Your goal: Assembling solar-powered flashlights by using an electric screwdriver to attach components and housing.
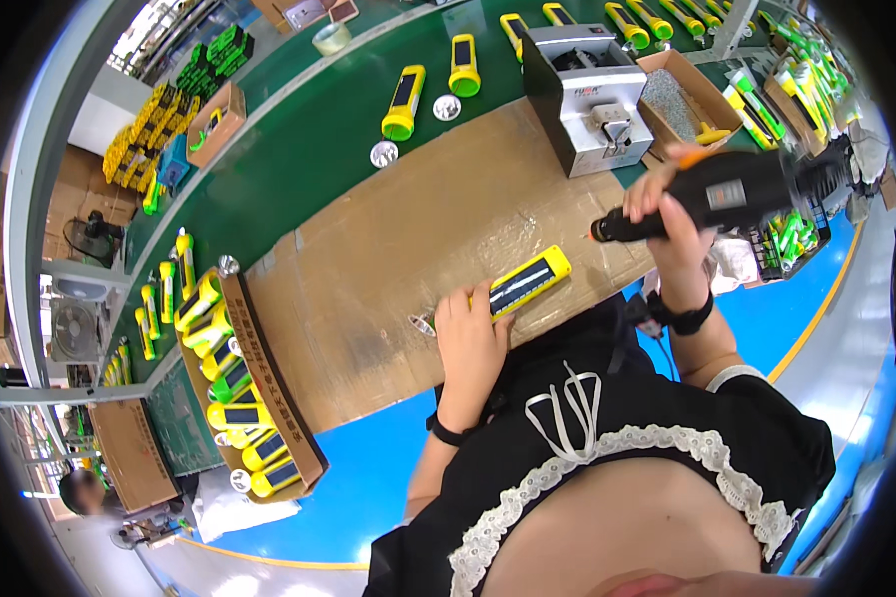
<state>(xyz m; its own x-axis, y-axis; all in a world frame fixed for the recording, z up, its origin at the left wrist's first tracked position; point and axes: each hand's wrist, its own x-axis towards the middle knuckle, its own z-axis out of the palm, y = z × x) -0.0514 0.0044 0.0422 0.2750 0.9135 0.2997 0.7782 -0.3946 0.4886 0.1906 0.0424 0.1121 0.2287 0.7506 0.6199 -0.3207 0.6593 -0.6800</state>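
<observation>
My left hand is closed around one end of a yellow flashlight with a dark solar panel. The flashlight lies slantwise on the cardboard sheet, near its front edge. By my left fingers a small shiny reflector rests on the cardboard. In my right hand is a black electric screwdriver, gripped round its body and held above the sheet's right side. Its tip points left, apart from the flashlight. Part of the flashlight is hidden under my left hand.
A long carton of yellow and green flashlights stands at left. Farther back, a screw-feeder box stands beside a cardboard box of small screws. More flashlights and reflectors lie on the green bench. A person is at far left.
</observation>
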